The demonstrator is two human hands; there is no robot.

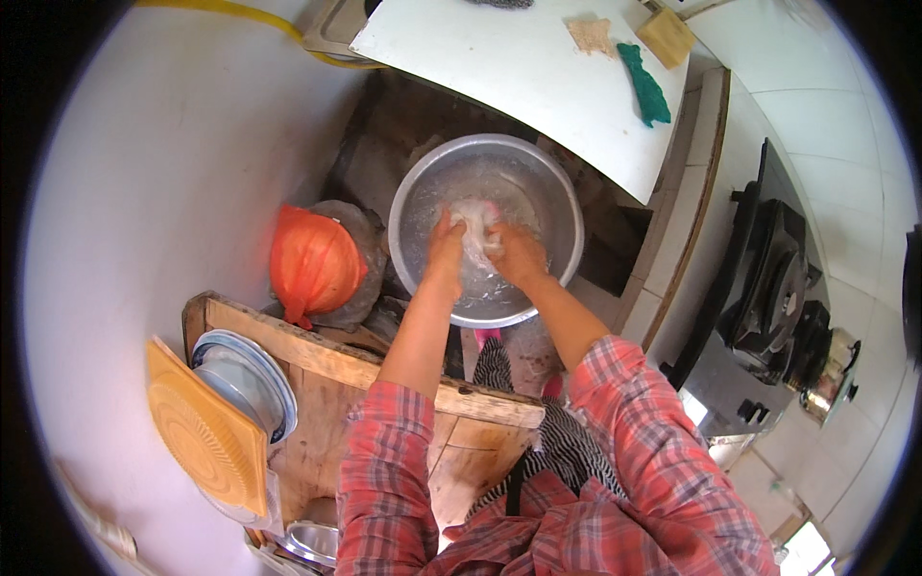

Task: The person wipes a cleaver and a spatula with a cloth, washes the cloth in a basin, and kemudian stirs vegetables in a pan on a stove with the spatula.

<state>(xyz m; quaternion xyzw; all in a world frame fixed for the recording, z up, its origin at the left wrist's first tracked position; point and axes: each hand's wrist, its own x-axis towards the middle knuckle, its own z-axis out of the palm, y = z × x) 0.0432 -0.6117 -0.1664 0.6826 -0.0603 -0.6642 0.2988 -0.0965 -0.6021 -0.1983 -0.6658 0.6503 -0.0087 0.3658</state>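
Note:
A wide metal basin (406, 216) holding water stands low in front of me. In its middle a wet whitish cloth (475, 229) with a bit of pink is bunched between my two hands. My left hand (446, 248) grips the cloth's left side, fingers curled into it. On the other side my right hand (520, 252) clutches the cloth too, slightly blurred. Both sleeves are pushed up to the elbows, and the lower part of the cloth hangs toward the water.
A white tabletop (504, 65) lies beyond the basin, bearing a green cloth (645, 86) and a sponge (665, 37). At left sits an orange-red bag (317, 259). A wooden cabinet (324, 432) with bowls (245, 389) is near my left arm. To the right is a gas stove (767, 288).

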